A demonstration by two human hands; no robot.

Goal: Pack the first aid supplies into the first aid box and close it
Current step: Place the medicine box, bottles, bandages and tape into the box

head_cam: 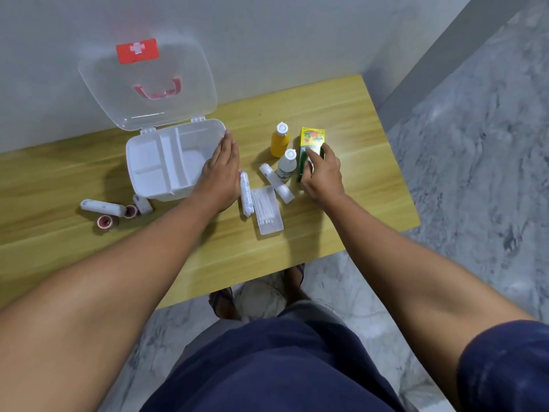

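I saw the left hand [221,171] flat, fingers spread, on the open first aid box [166,162]. The right hand [322,173] gripped the green carton [310,141].

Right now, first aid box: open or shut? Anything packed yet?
Open. The lid stands swung back at the hinges, exposing the white tray. Its visible compartments look empty; the left hand hides the right side.

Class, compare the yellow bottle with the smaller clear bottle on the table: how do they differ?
The yellow bottle is larger and opaque yellow; the small clear bottle is see-through with a label. The yellow bottle stands farther from the person, the clear bottle nearer, beside the green box. Both stand upright with white caps.
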